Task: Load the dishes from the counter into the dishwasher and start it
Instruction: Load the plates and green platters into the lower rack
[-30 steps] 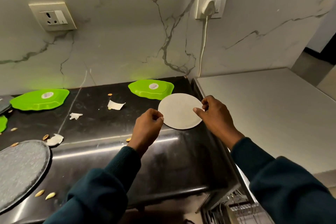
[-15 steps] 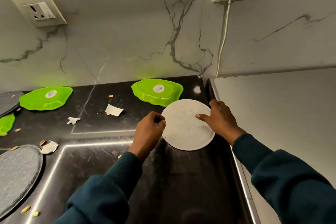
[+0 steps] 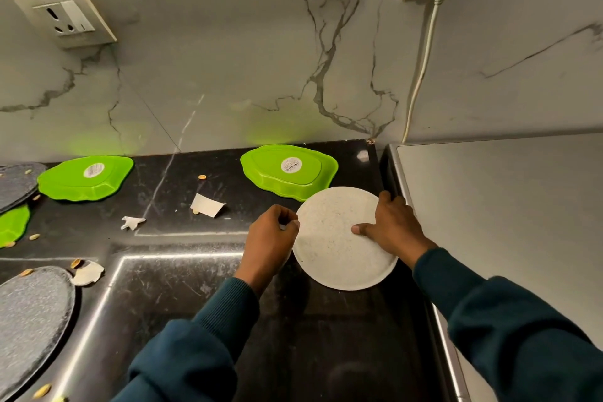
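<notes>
Far left, grey plates (image 3: 31,320) and green dishes (image 3: 85,177) lie on the black counter (image 3: 195,287) among seeds (image 3: 75,263) and paper scraps (image 3: 207,205); any of these could be swept off by a sleeve. The left hand (image 3: 269,243), fingers curled, pinches the left rim of the white plate (image 3: 336,248), which lies upside down just in front of another green dish (image 3: 288,170). The right hand (image 3: 393,227) grips the far right rim, thumb pressing on top. The plate is flat and smooth, so a shallow pinch may slip during lifting, or the plate may knock that green dish. The dishwasher is out of view.
</notes>
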